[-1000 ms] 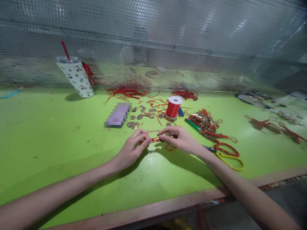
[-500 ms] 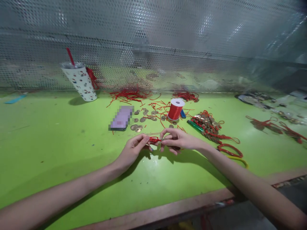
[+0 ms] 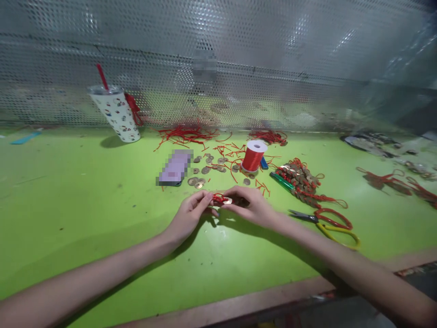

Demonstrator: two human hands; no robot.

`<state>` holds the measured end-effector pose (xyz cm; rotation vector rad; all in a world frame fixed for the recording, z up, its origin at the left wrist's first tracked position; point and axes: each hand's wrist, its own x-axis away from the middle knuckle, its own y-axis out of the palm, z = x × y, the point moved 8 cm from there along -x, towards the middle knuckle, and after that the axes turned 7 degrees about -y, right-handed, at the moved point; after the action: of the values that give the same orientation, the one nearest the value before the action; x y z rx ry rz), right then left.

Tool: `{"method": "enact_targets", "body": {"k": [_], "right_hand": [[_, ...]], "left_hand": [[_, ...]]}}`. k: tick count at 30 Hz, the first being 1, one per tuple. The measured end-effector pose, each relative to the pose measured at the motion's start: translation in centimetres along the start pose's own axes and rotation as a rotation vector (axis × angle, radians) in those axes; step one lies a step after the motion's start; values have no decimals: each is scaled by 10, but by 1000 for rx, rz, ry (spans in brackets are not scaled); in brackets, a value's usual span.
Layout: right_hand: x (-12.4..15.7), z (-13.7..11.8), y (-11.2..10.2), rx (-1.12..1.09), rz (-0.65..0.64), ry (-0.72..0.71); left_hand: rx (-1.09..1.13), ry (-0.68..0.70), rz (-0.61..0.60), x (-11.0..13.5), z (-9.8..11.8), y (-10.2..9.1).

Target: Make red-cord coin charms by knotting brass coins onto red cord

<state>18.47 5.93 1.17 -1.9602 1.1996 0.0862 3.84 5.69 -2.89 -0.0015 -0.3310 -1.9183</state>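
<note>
Between my hands, just above the green table, is a bundle of red cord (image 3: 219, 198) with a brass-coloured coin (image 3: 227, 201) at its right end. My left hand (image 3: 194, 206) pinches the cord's left end between thumb and fingers. My right hand (image 3: 246, 205) is closed on the coin end, its fingertips partly hiding it. Several loose coins (image 3: 196, 182) lie beyond my hands. A spool of red cord (image 3: 253, 157) stands behind my right hand. Scissors (image 3: 312, 218) with a red and a yellow handle loop lie to the right of it.
A purple phone (image 3: 175, 167) lies left of the coins. A tilted-looking tumbler (image 3: 116, 114) with a red straw stands at the back left. Corded coin strings (image 3: 298, 180) and a green lighter-like stick (image 3: 282, 181) lie right. Red cord scraps (image 3: 186, 134) lie by the perforated metal screen (image 3: 225, 100).
My right hand has turned and closed from a spread-finger pinch onto the coin end, and the coin now shows. The scissors' blades have come into view. My left hand keeps its pinch.
</note>
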Motion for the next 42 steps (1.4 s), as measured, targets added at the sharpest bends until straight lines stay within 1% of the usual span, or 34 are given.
{"method": "enact_targets", "body": {"k": [4, 6, 8, 12, 16, 20, 24, 26, 29, 31, 35, 37, 40, 42], "right_hand": [[6, -1, -5, 23, 119, -59], [8, -2, -5, 31, 141, -80], [8, 0, -5, 16, 141, -65], [6, 8, 0, -79, 88, 32], [5, 4, 3, -113, 49, 76], [5, -8, 8, -144, -14, 51], [5, -12, 14, -82, -118, 58], [5, -14, 14, -71, -135, 66], [4, -15, 13, -141, -148, 82], [3, -14, 14, -199, -162, 107], [3, -7, 12, -273, -161, 138], [4, -1, 10, -325, -170, 194], [9, 8, 12, -407, -238, 363], [11, 9, 12, -448, -270, 437]], "left_hand": [[-56, 26, 41, 2, 1, -3], [-51, 25, 60, 2, 1, -4], [-19, 8, 68, 3, 0, -5], [52, -22, 63, 2, -2, -6], [64, -32, 26, 1, -2, -3], [-22, -15, -18, 4, 3, 4], [-122, 9, -82, 8, 8, 14], [-145, 17, -84, 9, 8, 15], [-170, 35, -86, 9, 9, 16], [-210, 66, -59, 8, 11, 13], [-352, 142, 67, 5, 16, 2], [-418, 156, 87, 4, 17, 0], [-492, 173, 76, 5, 18, 2], [-519, 198, 65, 7, 21, 5]]}}
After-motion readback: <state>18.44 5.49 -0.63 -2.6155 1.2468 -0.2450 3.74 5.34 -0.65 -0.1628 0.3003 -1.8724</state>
